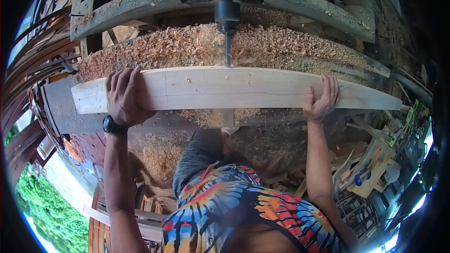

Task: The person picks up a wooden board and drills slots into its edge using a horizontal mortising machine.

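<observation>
A long pale board (211,89) lies across the work table, with a thin pencil line and a few wood chips on its face. Near its left end my left hand (125,96) grips it, fingers bent over the far edge. Toward the right end my right hand (322,98) holds it, thumb on the face and fingers reaching to the far edge. A drill chuck (227,14) holds a bit (228,49), whose tip is at the board's far edge, near the middle. Whether the tip is inside the wood cannot be told.
Wood shavings (164,47) are heaped behind the board. Wooden beams (126,11) flank the chuck. The dark table edge (178,121) runs below the board. Scrap wood (375,166) is piled at the right, and long strips (28,47) stand at the left.
</observation>
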Demonstrator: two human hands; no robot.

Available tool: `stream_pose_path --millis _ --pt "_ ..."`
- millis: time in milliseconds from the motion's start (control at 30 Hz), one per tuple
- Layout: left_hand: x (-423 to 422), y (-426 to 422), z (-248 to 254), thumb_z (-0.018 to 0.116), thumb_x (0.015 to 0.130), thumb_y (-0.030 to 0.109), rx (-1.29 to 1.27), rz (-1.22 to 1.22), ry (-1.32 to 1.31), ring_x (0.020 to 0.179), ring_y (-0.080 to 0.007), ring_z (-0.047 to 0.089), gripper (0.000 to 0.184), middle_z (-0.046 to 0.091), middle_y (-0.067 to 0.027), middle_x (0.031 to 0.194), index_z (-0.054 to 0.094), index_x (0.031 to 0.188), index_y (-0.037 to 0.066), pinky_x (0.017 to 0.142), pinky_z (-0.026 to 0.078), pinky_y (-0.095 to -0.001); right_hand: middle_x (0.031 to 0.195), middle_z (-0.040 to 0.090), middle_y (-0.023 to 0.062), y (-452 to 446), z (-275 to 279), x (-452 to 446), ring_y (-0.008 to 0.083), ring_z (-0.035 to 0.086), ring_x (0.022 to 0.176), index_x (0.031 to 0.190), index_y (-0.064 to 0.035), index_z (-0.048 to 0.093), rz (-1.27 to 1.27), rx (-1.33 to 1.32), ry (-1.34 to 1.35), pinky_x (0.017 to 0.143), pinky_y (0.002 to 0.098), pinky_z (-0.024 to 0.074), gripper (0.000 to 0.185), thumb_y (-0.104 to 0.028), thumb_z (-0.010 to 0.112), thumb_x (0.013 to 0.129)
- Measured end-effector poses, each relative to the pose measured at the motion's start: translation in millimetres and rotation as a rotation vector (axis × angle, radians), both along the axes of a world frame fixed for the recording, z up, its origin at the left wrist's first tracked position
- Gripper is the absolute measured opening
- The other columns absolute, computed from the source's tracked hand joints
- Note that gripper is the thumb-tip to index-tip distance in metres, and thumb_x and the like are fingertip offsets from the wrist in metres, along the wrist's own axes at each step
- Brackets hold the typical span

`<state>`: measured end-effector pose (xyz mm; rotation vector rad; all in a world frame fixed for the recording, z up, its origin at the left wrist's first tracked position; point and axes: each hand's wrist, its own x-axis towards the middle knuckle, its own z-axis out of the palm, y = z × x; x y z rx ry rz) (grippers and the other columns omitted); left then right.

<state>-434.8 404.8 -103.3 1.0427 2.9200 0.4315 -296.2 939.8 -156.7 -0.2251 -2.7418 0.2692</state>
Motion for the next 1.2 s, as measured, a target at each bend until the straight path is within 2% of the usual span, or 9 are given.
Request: stream_pose_path --millis 67,267,367,467,667,867,967,1100,1200 --pt "-4.7 2.5 0.3 0.095 0.052 0.038 0.0 -0.004 0.014 0.122 -0.039 0.062 0.108 0.063 -0.0191 0.132 0.056 0.146 0.001 0.111 0.04 -0.0581 0.132 0.067 0.02 0.5 0.0 -1.2 0.0429 0.057 0.131 0.128 0.001 0.069 -0.008 0.0 0.003 0.116 0.0554 0.0385 0.063 -0.051 0.065 0.093" --pt "-15.2 4.4 -0.3 0.095 0.052 0.039 -0.006 -0.01 0.023 0.122 -0.0387 0.061 0.109 0.063 -0.019 0.133 0.056 0.147 0.002 0.11 0.041 -0.0569 0.131 0.067 0.02 1.8 -0.5 -10.6 0.0421 0.058 0.132 0.126 -0.0007 0.07 -0.022 -0.001 0.007 0.115 0.0553 0.0388 0.064 -0.055 0.066 0.093" --pt "-19.2 3.7 -1.0 0.095 0.052 0.039 -0.007 -0.006 0.023 0.122 -0.039 0.062 0.11 0.063 -0.0188 0.133 0.055 0.148 0.002 0.109 0.042 -0.0567 0.131 0.067 0.0193 2.5 -1.0 -15.1 0.0416 0.058 0.132 0.127 -0.0018 0.07 -0.027 0.003 0.013 0.115 0.0551 0.0387 0.063 -0.055 0.067 0.092" --pt "-21.8 6.8 1.3 0.096 0.048 0.032 -0.014 0.005 0.005 0.123 -0.0428 0.061 0.109 0.063 -0.0218 0.134 0.057 0.144 -0.001 0.109 0.043 -0.0574 0.132 0.067 0.0186 2.9 1.0 -19.7 0.0413 0.057 0.132 0.127 -0.0026 0.07 -0.032 0.01 0.006 0.115 0.055 0.0385 0.063 -0.055 0.067 0.092" --pt "-31.1 11.1 1.4 0.097 0.05 0.033 0.018 -0.021 0.038 0.12 -0.045 0.06 0.106 0.063 -0.0224 0.133 0.058 0.142 -0.001 0.106 0.046 -0.0569 0.133 0.067 0.0183 4.4 -0.3 -26.1 0.0408 0.057 0.133 0.128 -0.0024 0.07 -0.033 -0.006 0.009 0.115 0.0547 0.0384 0.063 -0.053 0.068 0.091" --pt "-34.0 13.1 1.7 0.098 0.051 0.035 -0.006 -0.005 0.035 0.122 -0.044 0.06 0.106 0.063 -0.0226 0.133 0.058 0.143 0.0 0.107 0.045 -0.0564 0.132 0.068 0.0183 7.3 1.1 -41.0 0.0407 0.057 0.134 0.128 -0.0016 0.071 -0.024 -0.008 0.012 0.116 0.0539 0.0386 0.063 -0.052 0.069 0.09" --pt "-35.1 12.4 1.0 0.098 0.053 0.046 -0.008 -0.022 0.066 0.12 -0.0387 0.062 0.112 0.064 -0.0186 0.132 0.055 0.146 0.002 0.105 0.042 -0.056 0.132 0.069 0.0183 9.2 1.8 -42.3 0.04 0.058 0.134 0.128 -0.0019 0.071 -0.021 0.003 0.017 0.116 0.0532 0.0387 0.062 -0.052 0.069 0.091" --pt "-33.0 7.6 -2.5 0.101 0.05 0.043 -0.005 0.005 0.002 0.124 -0.0377 0.06 0.114 0.063 -0.0174 0.136 0.054 0.146 0.003 0.107 0.042 -0.0554 0.132 0.069 0.0172 7.5 0.5 -41.8 0.0384 0.058 0.135 0.127 -0.0035 0.072 -0.026 -0.001 0.02 0.116 0.0524 0.0386 0.06 -0.051 0.07 0.091" --pt "-29.7 13.2 2.5 0.102 0.043 0.027 0.006 0.043 -0.008 0.124 -0.0394 0.059 0.115 0.064 -0.0171 0.133 0.056 0.146 0.005 0.108 0.043 -0.0538 0.133 0.069 0.0156 9.6 -1.4 -41.0 0.0378 0.058 0.135 0.128 -0.0056 0.072 -0.04 -0.008 0.041 0.117 0.0518 0.0381 0.059 -0.052 0.071 0.091"
